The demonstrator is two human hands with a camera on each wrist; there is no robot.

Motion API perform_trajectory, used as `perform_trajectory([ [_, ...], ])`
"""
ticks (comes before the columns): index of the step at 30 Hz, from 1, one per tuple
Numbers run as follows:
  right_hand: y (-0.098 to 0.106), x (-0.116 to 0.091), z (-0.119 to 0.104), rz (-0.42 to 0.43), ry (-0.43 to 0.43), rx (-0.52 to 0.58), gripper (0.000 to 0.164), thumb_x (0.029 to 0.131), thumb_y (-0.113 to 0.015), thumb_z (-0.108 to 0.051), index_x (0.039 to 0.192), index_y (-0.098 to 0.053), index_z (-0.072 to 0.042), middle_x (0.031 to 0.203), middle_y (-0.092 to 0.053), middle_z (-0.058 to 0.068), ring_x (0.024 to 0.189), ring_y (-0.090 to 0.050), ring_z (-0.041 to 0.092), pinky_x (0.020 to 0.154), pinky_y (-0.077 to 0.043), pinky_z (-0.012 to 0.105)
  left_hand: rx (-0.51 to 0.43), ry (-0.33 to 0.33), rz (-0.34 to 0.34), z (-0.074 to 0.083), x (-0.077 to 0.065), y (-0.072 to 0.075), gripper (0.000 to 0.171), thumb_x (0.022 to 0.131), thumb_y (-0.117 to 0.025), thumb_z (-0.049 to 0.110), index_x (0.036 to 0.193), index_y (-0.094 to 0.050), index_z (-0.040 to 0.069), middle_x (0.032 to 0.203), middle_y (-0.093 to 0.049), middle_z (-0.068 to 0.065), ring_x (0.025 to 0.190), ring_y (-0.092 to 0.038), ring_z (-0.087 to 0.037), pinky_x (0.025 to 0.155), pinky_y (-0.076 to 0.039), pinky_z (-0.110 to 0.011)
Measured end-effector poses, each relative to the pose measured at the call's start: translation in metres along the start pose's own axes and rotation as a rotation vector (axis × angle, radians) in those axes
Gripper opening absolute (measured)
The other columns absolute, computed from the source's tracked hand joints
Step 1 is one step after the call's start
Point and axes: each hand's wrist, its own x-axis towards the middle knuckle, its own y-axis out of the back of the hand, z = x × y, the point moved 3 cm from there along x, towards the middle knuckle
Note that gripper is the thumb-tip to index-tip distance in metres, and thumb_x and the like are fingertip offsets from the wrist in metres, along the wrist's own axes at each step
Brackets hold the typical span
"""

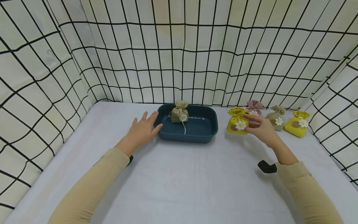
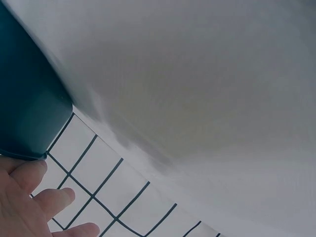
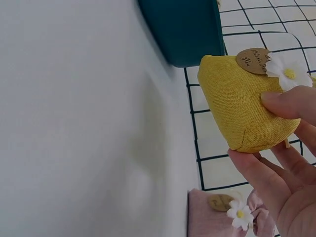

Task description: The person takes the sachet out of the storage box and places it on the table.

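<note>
My right hand [image 1: 260,128] pinches a yellow cloth pouch [image 1: 237,121] with a white flower and a brown tag, between thumb and fingers. In the right wrist view the yellow pouch [image 3: 247,103] hangs above the white table, its shadow below. My left hand [image 1: 143,128] has its fingers spread at the left rim of a dark blue rectangular tray [image 1: 184,138]. The left wrist view shows the fingertips [image 2: 34,173] right at the tray's rim [image 2: 24,154]. Inside the tray, toward its back left, sits an olive-brown pouch [image 1: 179,115] with a white flower and a dangling string.
Right of the tray, a pink pouch [image 1: 255,105], a beige pouch [image 1: 277,117] and another yellow pouch [image 1: 296,124] stand on the white table [image 1: 173,183]. A black wire grid [image 1: 190,49] backed by white cloth encloses the back and sides.
</note>
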Motion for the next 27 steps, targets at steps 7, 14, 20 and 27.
perform_trajectory([
  [7, 0.004, -0.004, 0.010, 0.006, 0.017, 0.007, 0.059, 0.096, -0.069, -0.002, 0.150, -0.047, 0.006, 0.151, -0.042, 0.030, 0.129, -0.053, 0.048, 0.082, -0.051, 0.013, -0.004, 0.000, -0.008, 0.001, 0.000, 0.001, 0.072, 0.110, -0.040, 0.048, 0.164, -0.020, 0.004, 0.166, -0.026, -0.016, 0.153, -0.014, -0.045, 0.114, -0.014, -0.074],
  [14, 0.007, -0.007, 0.019, 0.014, 0.021, -0.010, 0.057, 0.097, -0.069, -0.002, 0.148, -0.048, 0.008, 0.150, -0.043, 0.030, 0.129, -0.053, 0.049, 0.081, -0.052, 0.013, -0.008, 0.002, -0.005, 0.002, -0.001, 0.001, 0.072, 0.110, -0.040, 0.047, 0.164, -0.021, 0.004, 0.166, -0.027, -0.016, 0.153, -0.014, -0.044, 0.114, -0.014, -0.074],
  [20, 0.012, -0.010, 0.027, 0.004, 0.003, -0.009, 0.058, 0.098, -0.069, -0.004, 0.150, -0.045, 0.008, 0.153, -0.041, 0.030, 0.130, -0.051, 0.050, 0.083, -0.051, 0.013, -0.005, 0.001, -0.003, 0.001, 0.000, 0.000, 0.071, 0.110, -0.040, 0.047, 0.164, -0.021, 0.004, 0.166, -0.027, -0.016, 0.153, -0.014, -0.044, 0.114, -0.014, -0.074],
  [27, 0.017, -0.015, 0.033, -0.003, -0.005, -0.028, 0.058, 0.099, -0.068, -0.010, 0.151, -0.046, 0.006, 0.154, -0.040, 0.030, 0.130, -0.051, 0.051, 0.083, -0.050, 0.013, 0.006, 0.007, -0.019, 0.001, 0.000, 0.000, 0.073, 0.110, -0.039, 0.048, 0.164, -0.018, 0.004, 0.166, -0.026, -0.016, 0.154, -0.013, -0.044, 0.114, -0.014, -0.074],
])
